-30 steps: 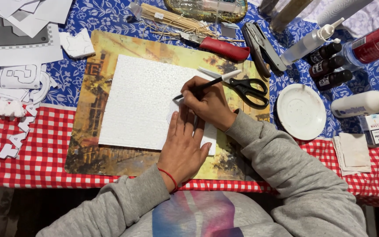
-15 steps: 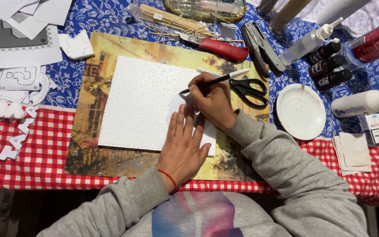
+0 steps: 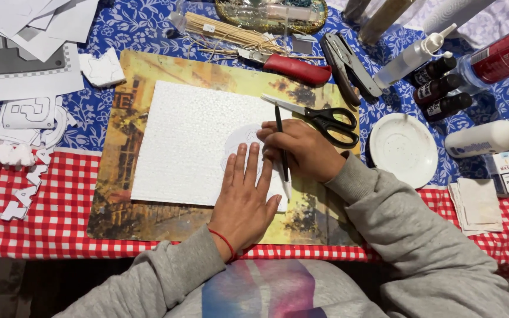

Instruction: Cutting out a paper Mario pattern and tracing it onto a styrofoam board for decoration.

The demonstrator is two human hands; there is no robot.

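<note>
A white foam sheet (image 3: 189, 141) lies on a painted placemat (image 3: 119, 194) in the middle of the table. My left hand (image 3: 244, 197) lies flat on the sheet's lower right corner, fingers spread, pressing a pale paper template down. My right hand (image 3: 301, 150) is closed around a thin black pencil (image 3: 280, 132) whose shaft runs up and down across my fingers, beside the template's right edge. Black-handled scissors (image 3: 325, 118) lie just above my right hand, touching the sheet's upper right corner.
A red-handled cutter (image 3: 293, 68), grey pliers (image 3: 349, 65), wooden sticks (image 3: 231, 35), a white dish (image 3: 403, 150), dark small bottles (image 3: 440, 94) and glue bottles (image 3: 484, 138) crowd the far and right side. Paper cut-outs (image 3: 27, 112) and foam scraps (image 3: 1, 156) lie at left.
My right hand has turned the pencil from slanting to the right to nearly vertical and shifted slightly toward me. My left hand stays pressed on the sheet.
</note>
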